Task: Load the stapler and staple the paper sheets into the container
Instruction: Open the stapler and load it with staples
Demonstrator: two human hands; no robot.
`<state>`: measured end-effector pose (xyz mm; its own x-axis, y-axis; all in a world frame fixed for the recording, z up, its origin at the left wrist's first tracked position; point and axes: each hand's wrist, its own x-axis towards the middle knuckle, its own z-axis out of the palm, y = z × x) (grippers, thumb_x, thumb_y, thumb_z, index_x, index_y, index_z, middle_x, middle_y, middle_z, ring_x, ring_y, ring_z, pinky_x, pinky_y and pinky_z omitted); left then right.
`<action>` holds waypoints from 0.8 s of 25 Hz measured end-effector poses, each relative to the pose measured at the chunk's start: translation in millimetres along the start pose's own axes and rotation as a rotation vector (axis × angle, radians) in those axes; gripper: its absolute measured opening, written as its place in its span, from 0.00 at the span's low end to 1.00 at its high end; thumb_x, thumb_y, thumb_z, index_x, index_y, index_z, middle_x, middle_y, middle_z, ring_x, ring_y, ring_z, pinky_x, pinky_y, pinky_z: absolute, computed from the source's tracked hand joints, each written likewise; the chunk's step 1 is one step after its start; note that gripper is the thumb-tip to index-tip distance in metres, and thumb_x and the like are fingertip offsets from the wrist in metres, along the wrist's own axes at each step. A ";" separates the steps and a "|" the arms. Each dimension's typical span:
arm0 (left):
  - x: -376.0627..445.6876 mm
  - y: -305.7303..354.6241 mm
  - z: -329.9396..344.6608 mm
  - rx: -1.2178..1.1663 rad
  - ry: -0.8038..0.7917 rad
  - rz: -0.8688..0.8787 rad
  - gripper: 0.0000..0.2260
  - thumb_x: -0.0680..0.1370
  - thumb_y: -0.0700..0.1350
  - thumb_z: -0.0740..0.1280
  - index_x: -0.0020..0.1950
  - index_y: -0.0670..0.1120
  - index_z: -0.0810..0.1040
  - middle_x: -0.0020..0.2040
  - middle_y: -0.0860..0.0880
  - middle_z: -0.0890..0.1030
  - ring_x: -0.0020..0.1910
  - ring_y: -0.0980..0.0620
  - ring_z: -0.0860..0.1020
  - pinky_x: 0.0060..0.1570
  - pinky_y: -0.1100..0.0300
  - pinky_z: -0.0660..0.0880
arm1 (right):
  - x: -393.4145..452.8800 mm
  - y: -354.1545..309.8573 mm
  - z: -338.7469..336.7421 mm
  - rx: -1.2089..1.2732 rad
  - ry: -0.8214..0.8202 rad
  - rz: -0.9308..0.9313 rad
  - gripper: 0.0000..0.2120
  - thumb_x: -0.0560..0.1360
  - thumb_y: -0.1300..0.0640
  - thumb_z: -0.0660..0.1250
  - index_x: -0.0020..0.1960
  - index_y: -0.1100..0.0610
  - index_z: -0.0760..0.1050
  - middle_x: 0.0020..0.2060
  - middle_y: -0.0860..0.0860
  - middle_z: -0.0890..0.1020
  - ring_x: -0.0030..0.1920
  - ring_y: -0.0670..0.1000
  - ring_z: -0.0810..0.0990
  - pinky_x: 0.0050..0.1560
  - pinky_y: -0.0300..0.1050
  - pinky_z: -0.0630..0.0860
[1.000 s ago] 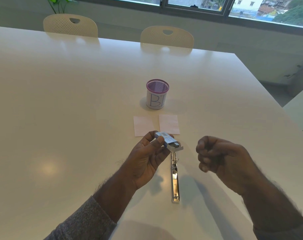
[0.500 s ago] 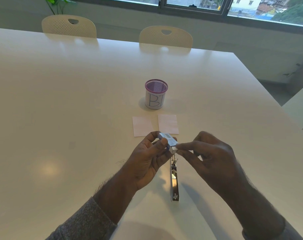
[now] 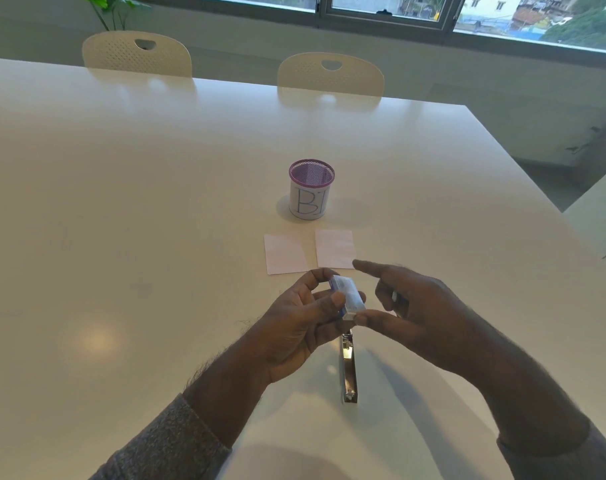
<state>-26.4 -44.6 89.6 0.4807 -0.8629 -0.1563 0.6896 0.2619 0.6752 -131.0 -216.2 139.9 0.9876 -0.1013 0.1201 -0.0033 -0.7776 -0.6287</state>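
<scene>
The left hand (image 3: 294, 327) held a small box of staples (image 3: 348, 296) above the white desk (image 3: 121, 237), its grip closed around the box with fingers and thumb. The right hand (image 3: 422, 317) was just beside it, thumb touching the near end of the box, first finger straight, and its grip held nothing. The shiny stapler (image 3: 350, 372) lay open on the desk under the hands. Two pink paper sheets (image 3: 286, 253) lay side by side past the hands. The purple mesh container (image 3: 311, 190) stood behind them.
</scene>
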 end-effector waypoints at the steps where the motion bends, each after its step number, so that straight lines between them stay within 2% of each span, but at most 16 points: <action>1: -1.2 0.6 0.3 0.012 -0.011 -0.023 0.23 0.70 0.41 0.74 0.62 0.43 0.71 0.54 0.38 0.84 0.48 0.44 0.84 0.45 0.58 0.82 | 0.6 2.7 -1.4 0.012 -0.042 -0.013 0.27 0.71 0.45 0.73 0.68 0.44 0.73 0.35 0.39 0.71 0.33 0.42 0.70 0.34 0.31 0.66; 5: -4.8 1.4 0.9 0.073 -0.024 -0.094 0.27 0.69 0.42 0.78 0.64 0.45 0.71 0.55 0.38 0.83 0.51 0.42 0.84 0.47 0.56 0.83 | 2.0 9.9 -4.1 0.004 -0.085 -0.088 0.23 0.69 0.46 0.76 0.63 0.45 0.77 0.35 0.43 0.71 0.32 0.45 0.69 0.32 0.34 0.67; 7: -5.2 2.6 2.4 0.137 -0.020 -0.096 0.24 0.72 0.42 0.76 0.65 0.44 0.71 0.58 0.38 0.82 0.53 0.41 0.83 0.49 0.56 0.83 | 2.9 13.5 -4.7 -0.011 -0.084 -0.113 0.22 0.68 0.45 0.76 0.60 0.45 0.77 0.36 0.42 0.71 0.32 0.46 0.69 0.31 0.34 0.67; 10: -4.3 13.2 -0.4 0.256 0.075 0.035 0.20 0.73 0.42 0.71 0.64 0.44 0.73 0.60 0.40 0.82 0.56 0.41 0.83 0.49 0.58 0.81 | 8.7 34.7 -9.3 -0.049 0.016 -0.098 0.22 0.67 0.46 0.76 0.59 0.47 0.78 0.35 0.42 0.71 0.31 0.46 0.70 0.32 0.36 0.68; 12: -5.6 25.1 -8.5 0.377 0.167 0.185 0.16 0.73 0.42 0.71 0.60 0.46 0.77 0.60 0.43 0.83 0.58 0.43 0.82 0.51 0.57 0.80 | 16.3 59.7 -12.1 -0.130 0.092 -0.009 0.22 0.67 0.48 0.77 0.60 0.48 0.78 0.36 0.42 0.72 0.32 0.45 0.71 0.34 0.37 0.67; 15: -7.8 36.1 -29.0 0.829 0.429 0.368 0.12 0.73 0.47 0.70 0.56 0.53 0.80 0.59 0.50 0.83 0.59 0.52 0.81 0.60 0.55 0.76 | 27.8 96.8 -10.7 -0.277 0.053 0.167 0.24 0.69 0.49 0.76 0.63 0.50 0.77 0.40 0.46 0.75 0.36 0.46 0.74 0.38 0.43 0.71; 17: -6.9 35.0 -48.8 1.184 0.585 0.432 0.13 0.76 0.46 0.70 0.59 0.55 0.79 0.63 0.54 0.78 0.63 0.54 0.76 0.65 0.58 0.69 | 35.0 113.6 -5.6 -0.311 0.004 0.227 0.25 0.70 0.49 0.75 0.65 0.51 0.76 0.42 0.48 0.76 0.39 0.49 0.75 0.39 0.45 0.70; 18: -5.1 32.4 -60.5 1.330 0.630 0.414 0.15 0.77 0.45 0.70 0.63 0.54 0.77 0.67 0.53 0.76 0.67 0.51 0.73 0.68 0.55 0.66 | 38.3 120.0 -2.6 -0.323 -0.014 0.239 0.25 0.70 0.48 0.74 0.66 0.51 0.76 0.42 0.47 0.75 0.39 0.50 0.75 0.39 0.44 0.69; 20: -1.8 24.4 -81.9 1.572 0.679 0.250 0.20 0.79 0.49 0.66 0.71 0.52 0.72 0.76 0.49 0.67 0.77 0.46 0.61 0.74 0.44 0.56 | 43.5 128.8 2.2 -0.342 -0.053 0.252 0.26 0.71 0.46 0.73 0.67 0.50 0.75 0.42 0.46 0.75 0.41 0.49 0.75 0.39 0.43 0.68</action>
<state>33.9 -1.3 47.4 0.8940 -0.4407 0.0809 -0.3778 -0.6442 0.6650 -88.1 -319.4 62.4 0.9559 -0.2894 -0.0494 -0.2884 -0.8945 -0.3415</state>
